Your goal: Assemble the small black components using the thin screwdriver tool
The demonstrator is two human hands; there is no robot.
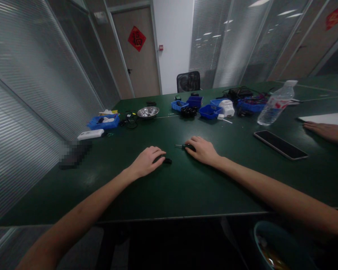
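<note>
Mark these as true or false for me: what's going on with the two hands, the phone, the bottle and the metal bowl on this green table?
1. Both hands rest on the table, each on a small black part. True: the left hand covers one black part, the right hand another.
2. The phone lies left of the left hand. False: the phone lies to the right of the right hand.
3. The water bottle is lying flat. False: the water bottle stands, cap on top.
4. A metal bowl sits farther back on the table. True: the metal bowl sits beyond the hands, near blue trays.
5. Another person's hand rests at the right edge. True: the other hand lies there.
</note>
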